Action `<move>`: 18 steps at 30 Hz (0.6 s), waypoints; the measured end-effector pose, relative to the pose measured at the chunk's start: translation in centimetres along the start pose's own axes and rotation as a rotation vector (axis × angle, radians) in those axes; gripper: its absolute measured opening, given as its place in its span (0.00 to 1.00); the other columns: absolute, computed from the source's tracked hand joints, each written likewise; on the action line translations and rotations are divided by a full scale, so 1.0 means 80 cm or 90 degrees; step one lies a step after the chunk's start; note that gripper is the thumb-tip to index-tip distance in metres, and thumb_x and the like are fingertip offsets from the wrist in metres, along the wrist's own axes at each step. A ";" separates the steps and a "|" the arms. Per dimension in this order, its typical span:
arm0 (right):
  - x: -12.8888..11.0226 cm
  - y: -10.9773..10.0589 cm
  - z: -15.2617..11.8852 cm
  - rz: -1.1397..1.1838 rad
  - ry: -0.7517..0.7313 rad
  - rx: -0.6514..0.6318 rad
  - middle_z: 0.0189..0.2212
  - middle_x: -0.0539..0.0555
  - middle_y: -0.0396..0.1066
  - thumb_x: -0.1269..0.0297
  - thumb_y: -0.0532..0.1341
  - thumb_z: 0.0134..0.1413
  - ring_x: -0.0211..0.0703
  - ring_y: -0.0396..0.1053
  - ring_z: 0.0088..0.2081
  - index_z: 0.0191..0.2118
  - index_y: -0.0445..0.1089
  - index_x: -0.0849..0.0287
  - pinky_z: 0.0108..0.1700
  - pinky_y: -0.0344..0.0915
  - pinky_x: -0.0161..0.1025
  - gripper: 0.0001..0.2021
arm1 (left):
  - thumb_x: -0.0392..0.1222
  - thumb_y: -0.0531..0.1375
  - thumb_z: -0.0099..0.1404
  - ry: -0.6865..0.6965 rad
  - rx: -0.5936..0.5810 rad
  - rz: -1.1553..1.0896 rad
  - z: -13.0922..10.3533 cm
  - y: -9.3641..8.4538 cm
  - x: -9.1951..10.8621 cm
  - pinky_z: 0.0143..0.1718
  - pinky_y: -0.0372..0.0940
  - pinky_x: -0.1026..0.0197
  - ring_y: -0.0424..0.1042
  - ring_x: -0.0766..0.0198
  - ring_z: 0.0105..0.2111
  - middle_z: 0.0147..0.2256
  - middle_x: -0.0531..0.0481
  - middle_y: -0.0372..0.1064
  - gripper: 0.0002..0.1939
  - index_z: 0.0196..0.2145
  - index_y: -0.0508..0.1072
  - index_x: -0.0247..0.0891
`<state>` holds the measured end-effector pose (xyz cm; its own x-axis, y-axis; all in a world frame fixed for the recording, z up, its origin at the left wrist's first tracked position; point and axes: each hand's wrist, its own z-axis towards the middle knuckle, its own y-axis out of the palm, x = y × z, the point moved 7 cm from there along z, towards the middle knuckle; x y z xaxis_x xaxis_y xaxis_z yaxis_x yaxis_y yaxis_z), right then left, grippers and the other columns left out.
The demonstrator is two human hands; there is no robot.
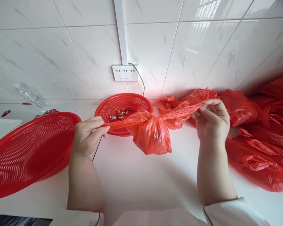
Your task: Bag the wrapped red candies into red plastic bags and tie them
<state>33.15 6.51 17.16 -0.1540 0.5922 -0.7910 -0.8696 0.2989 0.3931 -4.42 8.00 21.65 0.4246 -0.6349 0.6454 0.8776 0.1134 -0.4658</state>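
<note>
Red bag (153, 135) stretched between left hand (91, 133) and right hand (213, 117).

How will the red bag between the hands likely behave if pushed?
The red bag will probably crumple, its film being thin and creased. It may swing: the left hand and right hand pinch only its drawn-out ends. Its bulge suggests some weight inside.

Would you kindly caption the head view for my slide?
Left hand and right hand stretch the ends of a red bag over a table.

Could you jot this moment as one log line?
left hand: grips bag end | right hand: grips other end | red bag: stretched between
</note>
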 end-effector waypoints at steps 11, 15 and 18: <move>-0.034 0.007 -0.030 -0.357 0.051 -0.273 0.29 0.51 0.70 0.69 0.57 0.58 0.40 0.68 0.32 0.36 0.73 0.56 0.36 0.66 0.39 0.07 | 0.38 0.58 0.62 -0.032 -0.311 0.139 -0.015 0.045 0.015 0.17 0.52 0.64 0.57 0.69 0.18 0.18 0.55 0.55 0.18 0.16 0.59 0.39; -0.017 0.017 -0.051 -0.581 0.034 -0.448 0.46 0.55 0.71 0.66 0.55 0.61 0.49 0.69 0.47 0.45 0.71 0.53 0.46 0.67 0.48 0.10 | 0.43 0.59 0.62 -0.109 -0.420 0.190 -0.024 0.063 -0.017 0.19 0.61 0.67 0.70 0.65 0.23 0.25 0.54 0.70 0.08 0.26 0.72 0.43; -0.005 0.031 -0.076 -0.724 -0.047 -0.435 0.58 0.60 0.62 0.60 0.55 0.62 0.58 0.60 0.58 0.50 0.69 0.53 0.54 0.61 0.59 0.13 | 0.46 0.60 0.62 -0.159 -0.419 0.178 -0.026 0.056 -0.030 0.28 0.69 0.67 0.77 0.61 0.34 0.37 0.51 0.77 0.12 0.44 0.75 0.49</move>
<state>28.20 2.43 15.57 0.8184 0.3094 -0.4842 -0.5586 0.2308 -0.7967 -1.95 8.47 16.75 0.7186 -0.4482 0.5317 0.4493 -0.2842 -0.8470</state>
